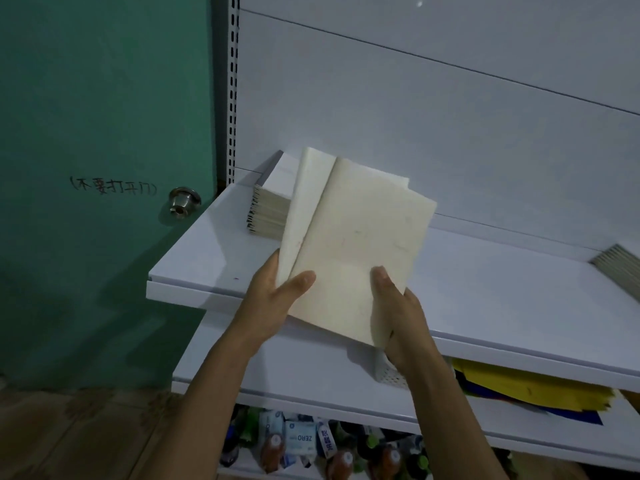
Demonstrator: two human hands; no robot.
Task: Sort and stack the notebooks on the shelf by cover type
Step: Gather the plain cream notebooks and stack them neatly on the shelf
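- The cream notebooks [360, 244] are being held tilted above the front part of the shelf [485, 299], not yet lying on it. The bundle is showing a fanned edge, with 1 cover sticking out to the left, so that loose one is at risk of slipping free.
- The left hand [273, 303] is gripping the lower left edge, thumb on top, and the right hand [398, 306] is gripping the lower right corner the same way. Both grips are sitting at the near end only, so the far end is likely to droop or splay.
- The spiral-bound stack [268, 211] is lying just behind the bundle at the shelf's back left. A careless set-down is risking knocking it askew or mixing cover types.
- Another stack [620, 268] is lying well apart at the right edge, partly out of view.
- Anything dropped off the front lip is likely heading for the yellow sheets [519, 386] on the lower shelf or the bottles [273, 448] beneath.
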